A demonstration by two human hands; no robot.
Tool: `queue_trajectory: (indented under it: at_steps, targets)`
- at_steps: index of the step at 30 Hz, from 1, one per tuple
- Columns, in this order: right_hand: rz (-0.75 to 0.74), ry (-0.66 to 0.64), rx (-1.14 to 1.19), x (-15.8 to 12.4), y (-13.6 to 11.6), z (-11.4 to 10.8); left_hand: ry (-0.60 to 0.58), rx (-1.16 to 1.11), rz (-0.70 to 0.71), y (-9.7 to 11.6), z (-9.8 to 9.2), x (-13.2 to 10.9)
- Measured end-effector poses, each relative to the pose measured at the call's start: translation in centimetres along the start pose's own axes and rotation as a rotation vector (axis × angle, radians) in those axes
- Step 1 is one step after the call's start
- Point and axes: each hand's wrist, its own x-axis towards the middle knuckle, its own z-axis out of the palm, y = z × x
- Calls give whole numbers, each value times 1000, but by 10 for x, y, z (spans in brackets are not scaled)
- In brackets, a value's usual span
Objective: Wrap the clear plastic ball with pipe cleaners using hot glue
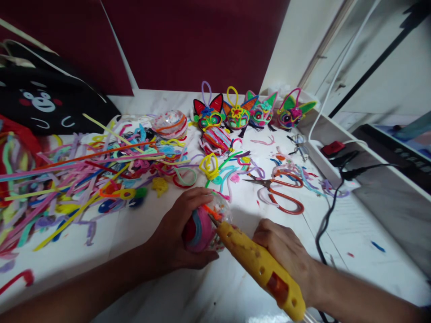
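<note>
My left hand (178,233) is closed around a clear plastic ball (205,226) wrapped in pink, blue and orange pipe cleaners, held just above the white table (134,251). My right hand (286,251) grips a yellow glue gun (261,267), and its nozzle touches the top of the ball. The gun's rear end runs out of the bottom of the view.
A heap of coloured pipe cleaners (67,179) covers the left of the table. Orange-handled scissors (281,190) lie right of centre. Several finished cat-face ornaments (237,114) stand in a row at the back, near two more wrapped balls (170,123). A black cord (328,215) and a black bag (47,105) flank the table.
</note>
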Motion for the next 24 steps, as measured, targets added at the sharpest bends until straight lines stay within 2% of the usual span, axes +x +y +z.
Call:
queue_trajectory:
  at_steps: [14,24]
  targets:
    - [18,-22,22,0,1,-1,-12,18,-27,-1,-1,0]
    - [-10,11,18,1,-2,-2,0,81,5,-1,-5,2]
